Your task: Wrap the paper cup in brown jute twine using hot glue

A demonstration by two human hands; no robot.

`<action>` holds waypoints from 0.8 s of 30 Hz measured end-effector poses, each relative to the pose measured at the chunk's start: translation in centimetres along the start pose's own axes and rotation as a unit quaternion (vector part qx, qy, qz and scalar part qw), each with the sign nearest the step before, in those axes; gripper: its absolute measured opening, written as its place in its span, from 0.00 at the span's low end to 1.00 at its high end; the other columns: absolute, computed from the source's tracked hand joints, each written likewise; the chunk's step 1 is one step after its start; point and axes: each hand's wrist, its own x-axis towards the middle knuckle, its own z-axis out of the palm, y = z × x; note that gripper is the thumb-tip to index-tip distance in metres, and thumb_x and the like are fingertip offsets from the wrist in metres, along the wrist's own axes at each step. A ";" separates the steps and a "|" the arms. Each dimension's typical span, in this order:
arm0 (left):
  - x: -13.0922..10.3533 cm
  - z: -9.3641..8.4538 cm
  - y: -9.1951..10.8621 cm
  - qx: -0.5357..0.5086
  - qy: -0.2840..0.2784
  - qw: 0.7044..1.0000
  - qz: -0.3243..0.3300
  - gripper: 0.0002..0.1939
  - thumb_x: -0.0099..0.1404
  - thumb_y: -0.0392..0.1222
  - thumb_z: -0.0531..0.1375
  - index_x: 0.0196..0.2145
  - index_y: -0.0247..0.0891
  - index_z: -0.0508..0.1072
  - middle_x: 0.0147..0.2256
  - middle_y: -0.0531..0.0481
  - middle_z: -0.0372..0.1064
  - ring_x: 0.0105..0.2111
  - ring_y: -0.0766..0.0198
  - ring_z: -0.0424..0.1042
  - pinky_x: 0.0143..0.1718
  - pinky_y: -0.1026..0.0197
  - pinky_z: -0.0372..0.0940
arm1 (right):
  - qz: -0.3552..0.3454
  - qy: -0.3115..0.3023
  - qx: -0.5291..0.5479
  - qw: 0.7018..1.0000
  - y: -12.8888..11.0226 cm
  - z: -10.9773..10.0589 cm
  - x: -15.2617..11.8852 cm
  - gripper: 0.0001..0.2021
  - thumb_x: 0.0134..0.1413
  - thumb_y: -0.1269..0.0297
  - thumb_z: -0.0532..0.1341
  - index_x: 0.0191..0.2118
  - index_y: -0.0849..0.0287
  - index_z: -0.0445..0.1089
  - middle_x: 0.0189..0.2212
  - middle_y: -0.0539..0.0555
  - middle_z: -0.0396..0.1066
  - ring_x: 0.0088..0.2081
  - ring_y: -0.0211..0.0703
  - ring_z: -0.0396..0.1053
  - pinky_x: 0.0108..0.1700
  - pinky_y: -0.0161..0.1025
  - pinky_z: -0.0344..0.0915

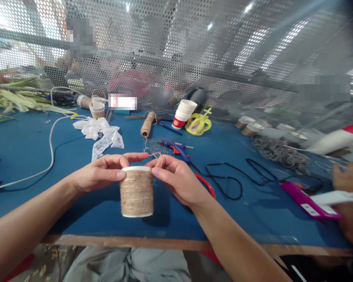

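Note:
Between my hands is a paper cup [137,194] wrapped round with jute twine, with only its white rim and a thin white edge at the bottom bare. My left hand [104,172] grips the rim on the left, thumb in front and index finger stretched out behind. On the other side, my right hand [179,178] pinches the rim between thumb and fingers. A loose strand of twine runs from beside my right fingers back to a twine roll [148,124] lying on the table. Whether those fingers also hold the strand I cannot tell.
Beyond my right hand lies a blue glue gun [176,149]. Behind are stacked paper cups [184,113], a yellow crown-shaped piece [198,125] and crumpled white material [101,131]. A purple power strip [308,201] and another person's hand [348,178] are at right. Mesh [164,66] stands behind.

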 end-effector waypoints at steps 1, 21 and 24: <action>0.0 0.0 0.0 -0.003 -0.003 1.000 0.000 0.02 0.56 0.36 0.61 0.28 0.36 0.74 0.59 0.49 0.56 0.59 0.47 0.53 0.54 0.48 0.54 | -0.004 -0.005 0.001 1.000 0.0 0.0 0.0 0.10 0.42 0.65 0.65 0.23 0.59 0.62 0.30 0.50 0.70 0.34 0.37 0.66 0.39 0.39 0.60; 0.6 -0.2 0.0 0.202 0.014 0.979 -0.005 0.07 0.52 0.37 0.64 0.29 0.35 0.68 0.59 0.44 0.54 0.59 0.48 0.52 0.57 0.48 0.48 | -0.075 -0.047 -0.104 0.991 -0.5 -0.1 -0.3 0.09 0.45 0.70 0.61 0.23 0.58 0.59 0.28 0.50 0.67 0.32 0.37 0.64 0.35 0.38 0.61; 0.7 0.4 -0.1 0.280 0.026 0.959 0.012 0.08 0.52 0.37 0.64 0.28 0.35 0.67 0.58 0.42 0.56 0.60 0.49 0.50 0.58 0.48 0.44 | -0.098 -0.057 -0.156 0.981 -0.5 0.4 -0.4 0.08 0.44 0.72 0.60 0.22 0.57 0.59 0.27 0.49 0.65 0.32 0.38 0.64 0.36 0.39 0.61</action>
